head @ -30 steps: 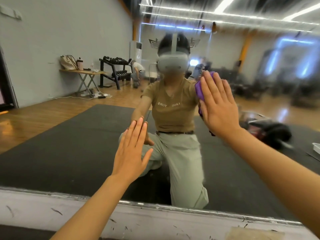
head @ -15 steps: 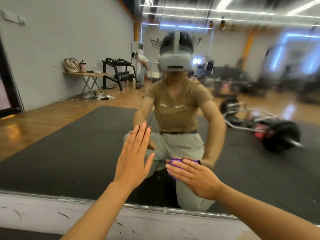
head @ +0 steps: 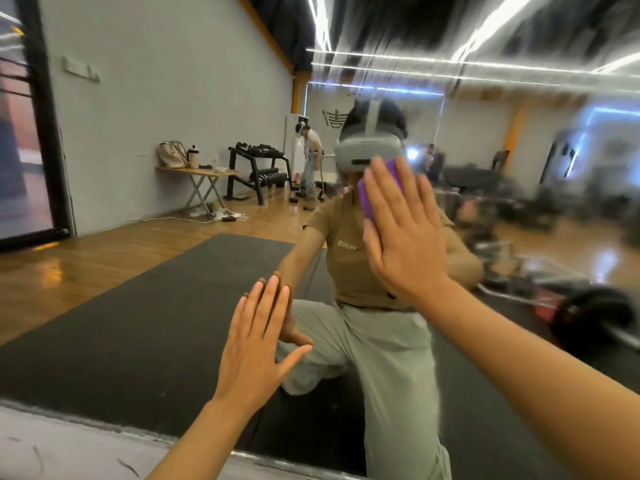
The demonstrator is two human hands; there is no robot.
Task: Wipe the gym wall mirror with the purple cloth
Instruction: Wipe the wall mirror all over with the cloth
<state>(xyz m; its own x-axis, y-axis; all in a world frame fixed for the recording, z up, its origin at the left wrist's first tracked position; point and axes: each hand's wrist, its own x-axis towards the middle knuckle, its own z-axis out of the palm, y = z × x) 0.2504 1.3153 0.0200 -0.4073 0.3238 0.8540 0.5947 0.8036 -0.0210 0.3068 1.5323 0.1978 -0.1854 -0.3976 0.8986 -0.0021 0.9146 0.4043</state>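
While my left hand lies flat against the gym wall mirror, fingers straight and together, its grip released and holding nothing, my right hand presses the purple cloth onto the glass higher up, with straight, spread fingers rather than a clenched grip. The cloth sits under that palm, peeking out at the fingertips and along the thumb side, over my reflected headset. The mirror also reflects a dumbbell rack and a desk.
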